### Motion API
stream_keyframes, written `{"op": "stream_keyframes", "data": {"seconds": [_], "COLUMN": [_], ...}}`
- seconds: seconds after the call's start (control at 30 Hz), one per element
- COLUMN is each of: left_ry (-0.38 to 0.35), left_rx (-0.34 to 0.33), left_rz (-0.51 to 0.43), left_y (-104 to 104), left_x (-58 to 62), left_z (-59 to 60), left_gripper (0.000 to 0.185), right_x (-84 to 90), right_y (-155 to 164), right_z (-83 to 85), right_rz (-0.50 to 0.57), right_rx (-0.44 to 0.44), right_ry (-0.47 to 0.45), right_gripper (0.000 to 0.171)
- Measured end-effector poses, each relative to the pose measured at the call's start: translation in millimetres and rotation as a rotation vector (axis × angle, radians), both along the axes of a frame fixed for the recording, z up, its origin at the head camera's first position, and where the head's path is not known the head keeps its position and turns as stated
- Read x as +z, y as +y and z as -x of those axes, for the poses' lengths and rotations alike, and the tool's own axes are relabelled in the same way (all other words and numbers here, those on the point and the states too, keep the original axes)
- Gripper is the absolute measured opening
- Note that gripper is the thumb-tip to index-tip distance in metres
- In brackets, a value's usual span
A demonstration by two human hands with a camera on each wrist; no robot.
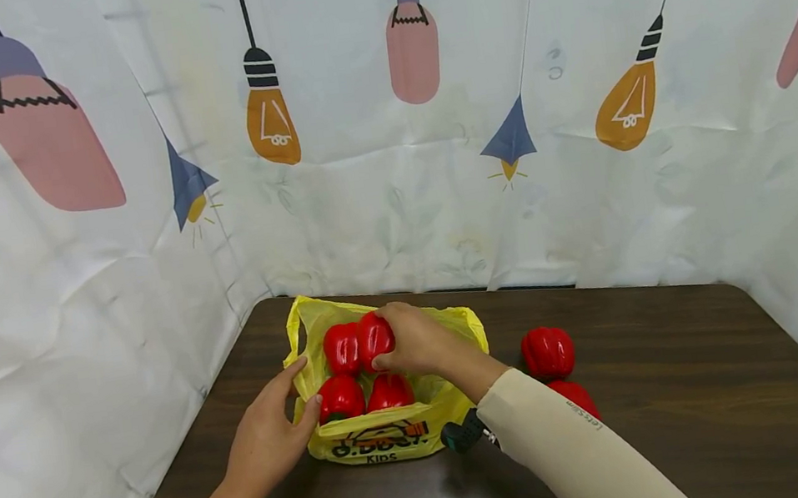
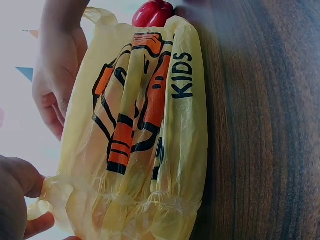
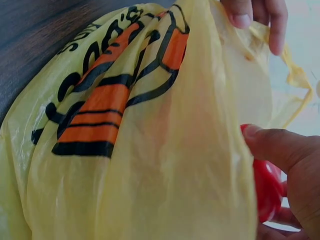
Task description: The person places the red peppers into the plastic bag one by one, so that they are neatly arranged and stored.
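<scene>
A yellow plastic bag (image 1: pixel 387 444) with "KIDS" print stands on the table, its mouth facing up. Inside it lie several glossy red bell peppers, one at the back left (image 1: pixel 342 351), one at the front left (image 1: pixel 340 398) and one at the front right (image 1: pixel 390 391). My right hand (image 1: pixel 411 340) grips another red bell pepper (image 1: pixel 375 340) over the bag's mouth, thumb on one side and fingers round the other. At the bag's left edge, my left hand (image 1: pixel 271 426) holds the rim between thumb and fingers. The left wrist view shows those fingers on the thin plastic (image 2: pixel 70 200).
Right of the bag, two more red bell peppers lie on the dark wooden table (image 1: pixel 689 379), one behind (image 1: pixel 549 352) and one partly hidden by my right sleeve (image 1: pixel 576 399). A white printed sheet (image 1: pixel 378 201) hangs behind and at the left.
</scene>
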State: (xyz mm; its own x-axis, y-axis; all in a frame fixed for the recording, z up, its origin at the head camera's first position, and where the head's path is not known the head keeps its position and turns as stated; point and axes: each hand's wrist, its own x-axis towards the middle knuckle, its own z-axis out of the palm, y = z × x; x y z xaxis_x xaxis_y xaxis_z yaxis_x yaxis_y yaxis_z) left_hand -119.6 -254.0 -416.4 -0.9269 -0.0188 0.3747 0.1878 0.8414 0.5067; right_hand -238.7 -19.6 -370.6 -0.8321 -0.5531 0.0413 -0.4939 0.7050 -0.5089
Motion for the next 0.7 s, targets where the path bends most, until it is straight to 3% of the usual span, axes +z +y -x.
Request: {"op": "stream_keyframes", "data": {"seconds": [0.7], "left_ry": [0.008], "left_rx": [0.008], "left_rz": [0.008], "left_y": [-0.8], "left_x": [-1.7], "left_z": [-0.8], "left_gripper": [0.063], "right_x": [-7.6], "right_y": [-2.0], "right_z": [1.8], "right_rz": [-0.055], "right_rx": [-0.047], "right_ry": [-0.036], "right_gripper": [0.079]}}
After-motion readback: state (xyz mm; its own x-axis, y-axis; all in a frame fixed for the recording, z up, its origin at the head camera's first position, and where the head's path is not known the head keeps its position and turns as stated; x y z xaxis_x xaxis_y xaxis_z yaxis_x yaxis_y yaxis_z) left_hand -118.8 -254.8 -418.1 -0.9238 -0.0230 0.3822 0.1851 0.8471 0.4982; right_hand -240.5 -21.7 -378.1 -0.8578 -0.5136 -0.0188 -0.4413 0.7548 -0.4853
